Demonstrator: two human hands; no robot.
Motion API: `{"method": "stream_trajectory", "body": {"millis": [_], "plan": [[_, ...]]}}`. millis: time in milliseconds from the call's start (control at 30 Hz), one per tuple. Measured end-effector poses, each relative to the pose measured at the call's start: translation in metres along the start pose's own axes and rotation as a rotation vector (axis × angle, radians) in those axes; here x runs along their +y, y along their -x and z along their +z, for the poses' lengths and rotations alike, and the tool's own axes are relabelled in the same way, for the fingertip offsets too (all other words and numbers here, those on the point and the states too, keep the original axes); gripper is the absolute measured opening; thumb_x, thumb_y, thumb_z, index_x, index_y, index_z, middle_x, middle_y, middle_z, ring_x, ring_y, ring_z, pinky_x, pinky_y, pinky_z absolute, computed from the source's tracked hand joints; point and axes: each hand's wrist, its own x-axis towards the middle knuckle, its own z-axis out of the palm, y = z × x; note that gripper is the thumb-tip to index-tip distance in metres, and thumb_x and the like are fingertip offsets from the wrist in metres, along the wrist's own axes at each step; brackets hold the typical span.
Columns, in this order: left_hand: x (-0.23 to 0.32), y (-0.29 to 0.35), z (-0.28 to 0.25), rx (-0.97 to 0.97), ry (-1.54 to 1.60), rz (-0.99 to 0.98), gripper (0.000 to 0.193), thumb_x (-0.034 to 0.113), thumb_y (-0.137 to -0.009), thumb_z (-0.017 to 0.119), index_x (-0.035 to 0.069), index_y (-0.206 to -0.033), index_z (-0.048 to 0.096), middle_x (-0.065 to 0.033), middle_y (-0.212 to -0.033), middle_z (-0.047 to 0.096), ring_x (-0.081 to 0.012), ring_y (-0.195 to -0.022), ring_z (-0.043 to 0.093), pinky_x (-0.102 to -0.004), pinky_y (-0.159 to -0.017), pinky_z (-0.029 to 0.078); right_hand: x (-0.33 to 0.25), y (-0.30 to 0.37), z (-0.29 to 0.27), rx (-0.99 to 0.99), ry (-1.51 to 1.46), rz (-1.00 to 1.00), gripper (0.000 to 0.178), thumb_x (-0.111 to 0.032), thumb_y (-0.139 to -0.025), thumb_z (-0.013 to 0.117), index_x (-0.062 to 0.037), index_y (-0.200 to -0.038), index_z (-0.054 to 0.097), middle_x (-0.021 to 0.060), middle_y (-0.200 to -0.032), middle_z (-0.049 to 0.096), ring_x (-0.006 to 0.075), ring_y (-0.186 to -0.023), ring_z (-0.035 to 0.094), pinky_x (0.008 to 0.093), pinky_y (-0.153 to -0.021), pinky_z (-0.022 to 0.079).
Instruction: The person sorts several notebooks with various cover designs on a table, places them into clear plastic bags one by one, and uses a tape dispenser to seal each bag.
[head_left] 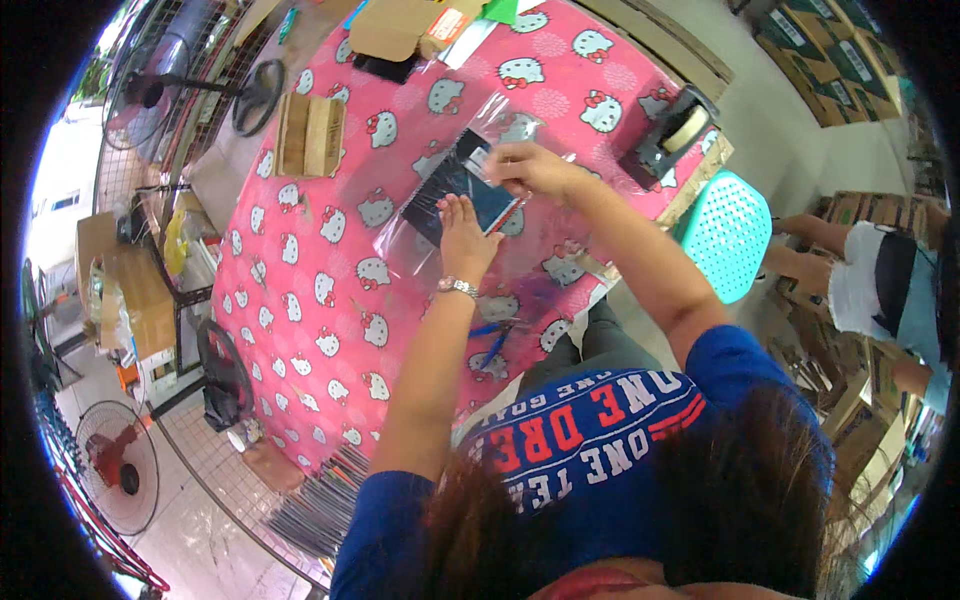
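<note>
A dark, flat notebook (435,205) with what looks like a red spiral edge lies on a clear plastic sheet (395,243) on the table. My left hand (466,238), a metal watch on its wrist, rests flat over the notebook's near part with fingers stretched out. Over the notebook's right side, my right hand (530,170) has its fingers curled and pressed together. Beside those fingertips a small white label (476,160) shows on the notebook. Whatever the right fingers pinch is hidden.
The table has a pink cartoon-cat cover (330,250). A black tape dispenser (675,137) stands to the right, above a turquoise stool (727,235). Cardboard pieces (310,137) and an open carton (405,28) lie further off. A blue pen (493,345) is nearer me. Another person (870,275) is at the right.
</note>
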Motion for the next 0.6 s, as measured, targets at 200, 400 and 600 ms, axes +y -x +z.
{"method": "stream_trajectory", "body": {"millis": [200,400,600], "plan": [[0.004,0.003,0.015,0.236,0.255,0.095,0.083,0.034,-0.070,0.075,-0.007,-0.132,0.041,-0.0283,-0.141,0.034,-0.0377,-0.134,0.030,-0.0407,-0.112,0.023,0.011,-0.110,-0.006,-0.573,1.254,-0.037,0.023,-0.029,-0.070,0.070,-0.0065,-0.070,0.066,0.0045,-0.063,0.063,0.0175,-0.058,0.060,0.0335,-0.050,0.048],[-0.009,0.013,0.016,0.298,0.421,0.036,0.091,0.038,-0.072,0.073,-0.004,-0.140,0.028,-0.0271,-0.142,0.032,-0.0362,-0.136,0.027,-0.0417,-0.112,0.023,-0.001,-0.112,0.027,-0.643,1.702,0.106,0.027,-0.033,-0.065,0.075,-0.0064,-0.067,0.067,0.0085,-0.065,0.067,0.0226,-0.068,0.067,0.0387,-0.062,0.054],[-0.011,0.039,-0.026,0.030,-0.022,0.009,0.079,0.049,-0.078,0.064,0.003,-0.137,0.038,-0.0277,-0.139,0.036,-0.0373,-0.131,0.034,-0.0415,-0.109,0.028,-0.006,-0.046,-0.008,0.079,1.666,-0.144,0.046,-0.032,-0.068,0.075,-0.0065,-0.103,0.062,0.0121,-0.087,0.063,0.0312,-0.083,0.064,0.0415,-0.066,0.052]]}}
